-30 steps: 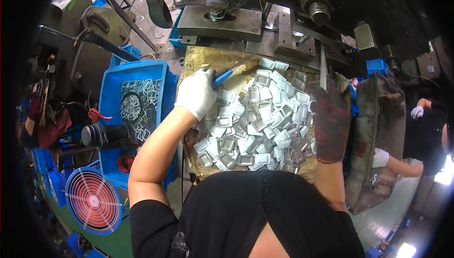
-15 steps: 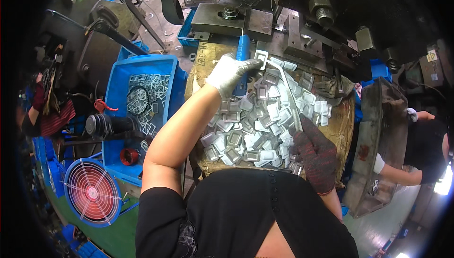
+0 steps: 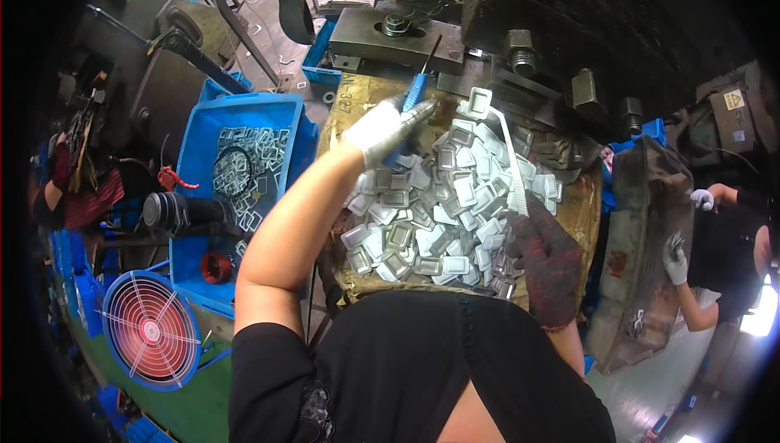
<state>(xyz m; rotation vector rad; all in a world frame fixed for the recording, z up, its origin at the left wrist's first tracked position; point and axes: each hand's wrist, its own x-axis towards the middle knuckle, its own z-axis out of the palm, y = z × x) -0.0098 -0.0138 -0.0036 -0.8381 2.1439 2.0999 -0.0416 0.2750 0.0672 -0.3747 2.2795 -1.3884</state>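
The right hand [image 3: 548, 260], in a dark red and black glove, was closed around ribbed metal tweezers [image 3: 517, 179]; the glove hid their lower end. The left hand [image 3: 380, 132], in a white glove, was wrapped around a blue-handled tool [image 3: 415, 92], whose thin dark shaft was hard to follow against the steel block [image 3: 439, 49] behind it.

At the tweezers' far end was a shallow rectangular part [image 3: 479, 102], near the far edge of the surface [image 3: 378, 88]. Exactly how the tips met it was too small to tell. It looked light, stiff and probably slick, more likely to slip or twist than to break; its raised rim seemed the best place to take hold.

Similar parts lay in a loose pile [image 3: 455, 199] over the middle of the surface, reaching toward the near edge, which the torso [image 3: 414, 345] partly covered. The lower layers were hidden by those on top.
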